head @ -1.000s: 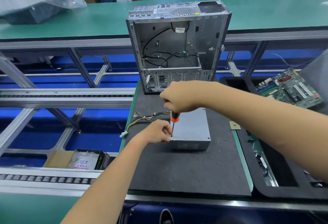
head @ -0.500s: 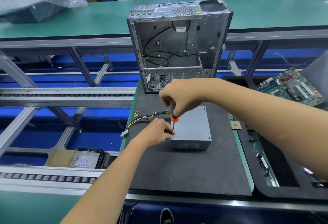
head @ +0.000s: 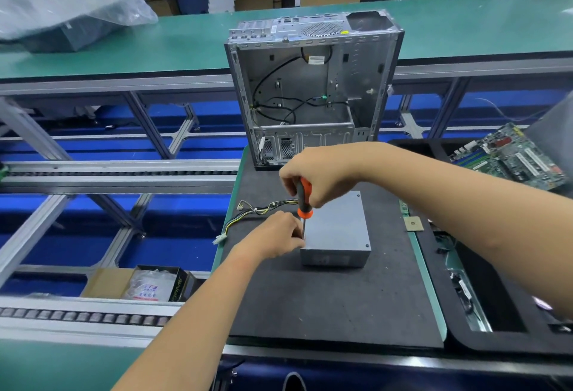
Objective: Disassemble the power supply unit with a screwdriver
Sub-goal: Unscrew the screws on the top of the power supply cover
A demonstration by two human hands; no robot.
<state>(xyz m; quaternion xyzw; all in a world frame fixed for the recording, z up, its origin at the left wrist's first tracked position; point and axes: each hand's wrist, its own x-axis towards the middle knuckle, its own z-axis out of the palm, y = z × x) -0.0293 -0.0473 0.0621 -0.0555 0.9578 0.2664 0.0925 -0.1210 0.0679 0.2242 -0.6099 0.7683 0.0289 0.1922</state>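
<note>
Power supply unit (head: pixel 336 229) unmoved, right hand (head: pixel 319 178) still gripping screwdriver (head: pixel 304 201), left hand (head: pixel 274 234) pinching shaft.

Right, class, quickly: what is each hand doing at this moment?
Left hand: fingers pinch the shaft of the screwdriver at the power supply.
Right hand: grips the screwdriver handle.

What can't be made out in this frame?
- Head view: tip of the orange-and-black screwdriver and its screw, hidden behind the left hand.
- Left side of the grey metal power supply box: same hand covers it.
- Right hand hides the handle top.
</note>
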